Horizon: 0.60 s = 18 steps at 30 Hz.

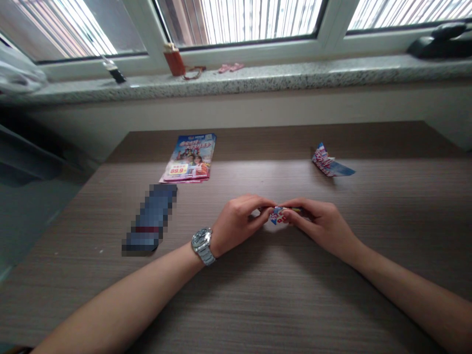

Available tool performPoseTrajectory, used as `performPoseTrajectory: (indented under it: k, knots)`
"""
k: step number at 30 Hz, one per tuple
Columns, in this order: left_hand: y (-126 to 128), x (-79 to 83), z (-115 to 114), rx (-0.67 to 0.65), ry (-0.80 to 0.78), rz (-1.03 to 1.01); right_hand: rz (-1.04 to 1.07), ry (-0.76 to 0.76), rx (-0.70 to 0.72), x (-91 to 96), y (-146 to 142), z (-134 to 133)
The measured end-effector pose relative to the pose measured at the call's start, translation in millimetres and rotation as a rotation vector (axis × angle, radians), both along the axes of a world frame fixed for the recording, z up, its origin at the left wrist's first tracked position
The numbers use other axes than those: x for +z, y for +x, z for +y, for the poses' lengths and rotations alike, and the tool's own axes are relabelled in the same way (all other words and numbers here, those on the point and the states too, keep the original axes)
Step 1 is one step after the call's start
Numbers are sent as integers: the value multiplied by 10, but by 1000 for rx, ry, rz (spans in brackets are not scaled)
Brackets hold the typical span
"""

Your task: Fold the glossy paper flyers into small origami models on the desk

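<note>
Between my two hands is a small folded piece of printed paper (277, 215), blue, red and white, held just above the table. My left hand (243, 216), with a silver watch (202, 246) at its wrist, pinches the paper's left side between thumb and fingers. On the other side, my right hand (319, 221) has its thumb and fingertips closed on the paper's right part. The fingers cover much of the paper, so its full shape is hidden. Farther back on the right lies a folded paper figure (328, 163) with similar print and a pointed blue end.
A stack of printed flyers (191, 160) lies at the back left of the brown table (258, 295). Nearer me is a dark, pixelated flat object (151, 221). On the granite windowsill (295, 77) stand a red container (174, 61) and a small bottle (115, 71).
</note>
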<state>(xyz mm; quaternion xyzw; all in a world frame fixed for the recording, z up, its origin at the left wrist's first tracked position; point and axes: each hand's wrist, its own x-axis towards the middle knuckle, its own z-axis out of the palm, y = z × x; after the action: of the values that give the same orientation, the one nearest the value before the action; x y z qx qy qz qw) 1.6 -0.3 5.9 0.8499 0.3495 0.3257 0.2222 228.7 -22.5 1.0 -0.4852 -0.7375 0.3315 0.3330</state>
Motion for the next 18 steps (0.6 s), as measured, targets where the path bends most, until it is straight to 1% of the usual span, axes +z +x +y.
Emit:
performPoseTrajectory:
  k: [6, 12, 18]
  knots:
    - [4, -7, 1, -2, -53, 2, 48, -71, 25, 0, -5, -7]
    - [3, 5, 8, -10, -135, -23, 54, -87, 38, 0, -3, -7]
    - [12, 29, -7, -18, -144, -28, 69, -114, 49, -13, -12, -15]
